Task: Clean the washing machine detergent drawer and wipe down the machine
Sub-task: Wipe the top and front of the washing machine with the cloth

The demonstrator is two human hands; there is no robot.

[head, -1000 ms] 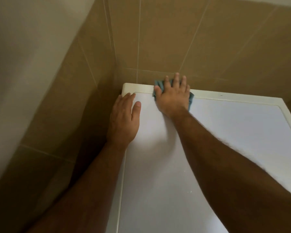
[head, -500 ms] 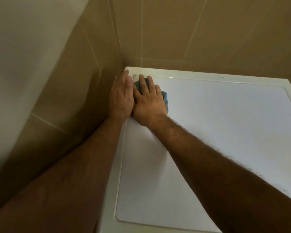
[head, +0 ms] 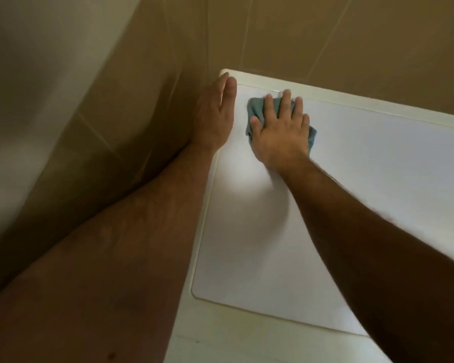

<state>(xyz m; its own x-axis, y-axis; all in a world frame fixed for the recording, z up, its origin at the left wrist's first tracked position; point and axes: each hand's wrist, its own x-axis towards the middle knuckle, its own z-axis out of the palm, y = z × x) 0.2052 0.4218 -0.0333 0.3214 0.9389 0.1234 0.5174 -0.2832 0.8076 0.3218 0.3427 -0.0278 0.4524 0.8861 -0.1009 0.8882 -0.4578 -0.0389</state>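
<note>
Hands of a person are resting on the flat white top of a washing machine [head: 286,244], seen from above. The right hand [head: 282,132] is pressing a small teal cloth [head: 254,108] flat against the top near its far left corner, fingers straight and slightly spread, with the cloth peeking out on both sides of the palm. The left hand [head: 215,121] is lying along the machine's left edge, fingers straight and together, holding nothing, fingertips reaching the back corner. The two hands are sitting near each other without touching. Beige tiled walls [head: 351,35] are meeting in the corner just behind and to the left of the machine. The detergent drawer is out of sight.
</note>
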